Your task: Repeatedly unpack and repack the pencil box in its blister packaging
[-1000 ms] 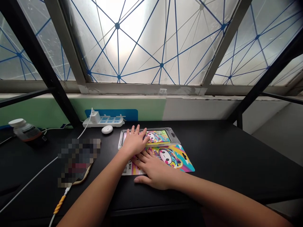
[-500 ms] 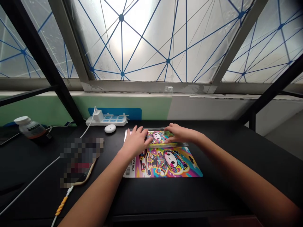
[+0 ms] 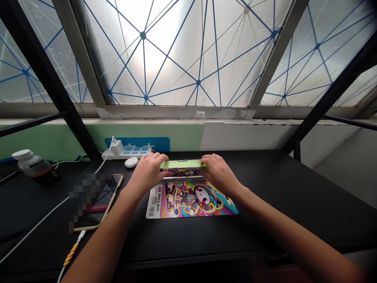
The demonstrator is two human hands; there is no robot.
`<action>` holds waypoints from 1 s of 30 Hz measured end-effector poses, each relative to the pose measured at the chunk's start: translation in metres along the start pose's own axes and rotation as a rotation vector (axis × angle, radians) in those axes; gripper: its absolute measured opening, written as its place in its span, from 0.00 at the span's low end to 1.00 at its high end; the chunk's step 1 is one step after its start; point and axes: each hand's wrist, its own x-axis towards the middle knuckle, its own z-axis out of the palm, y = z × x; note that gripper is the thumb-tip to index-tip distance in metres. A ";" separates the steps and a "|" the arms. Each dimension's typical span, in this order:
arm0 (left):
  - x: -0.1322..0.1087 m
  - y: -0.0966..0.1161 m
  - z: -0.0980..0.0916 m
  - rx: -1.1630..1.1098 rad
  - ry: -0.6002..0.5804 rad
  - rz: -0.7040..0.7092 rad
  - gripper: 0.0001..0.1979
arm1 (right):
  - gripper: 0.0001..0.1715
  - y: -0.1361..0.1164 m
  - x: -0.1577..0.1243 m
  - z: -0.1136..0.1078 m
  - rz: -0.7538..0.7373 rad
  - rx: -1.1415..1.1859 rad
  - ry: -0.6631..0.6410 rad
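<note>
A pencil box (image 3: 183,166) with a light green edge and a colourful cartoon print is gripped at both ends. My left hand (image 3: 149,169) closes on its left end, thumb at the front and fingers over the top. At the right end my right hand (image 3: 220,172) holds it the same way. The box is tilted, its green edge uppermost. Below it shows the rim of a clear plastic shell (image 3: 185,179). This borders a printed card (image 3: 191,199) marked "PENCIL BOX", lying flat on the black desk. My fingers hide the box's ends.
To the left lie a phone (image 3: 113,192), partly blurred out, and its white cable with an orange wrap (image 3: 70,253). A white power strip (image 3: 132,151), a round white case (image 3: 131,162) and a white-capped bottle (image 3: 35,165) stand farther back. Black frame bars slant up at both sides.
Both hands have shifted from resting over the pencil box to gripping its two ends. The box has turned up, showing its green edge instead of its printed face. The view has moved slightly right.
</note>
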 end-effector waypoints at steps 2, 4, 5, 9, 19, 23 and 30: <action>-0.017 0.015 -0.013 0.018 0.128 0.110 0.14 | 0.17 -0.006 -0.019 -0.012 -0.072 -0.019 0.150; -0.041 0.031 -0.020 0.026 0.213 0.195 0.14 | 0.22 -0.013 -0.043 -0.023 -0.176 -0.056 0.268; -0.054 0.037 -0.020 0.032 0.227 0.221 0.14 | 0.24 -0.017 -0.055 -0.026 -0.225 -0.074 0.284; -0.099 0.041 -0.002 -0.004 0.181 0.211 0.15 | 0.24 -0.034 -0.091 -0.022 -0.318 -0.055 0.193; -0.132 0.016 0.018 -0.337 -0.182 -0.240 0.35 | 0.35 -0.027 -0.098 -0.019 -0.121 0.272 -0.195; -0.133 0.019 0.018 -0.373 -0.175 -0.354 0.44 | 0.30 -0.023 -0.084 -0.033 -0.088 0.295 -0.254; -0.133 0.024 0.013 -0.424 -0.210 -0.380 0.51 | 0.16 -0.004 -0.034 -0.041 0.167 0.439 -0.202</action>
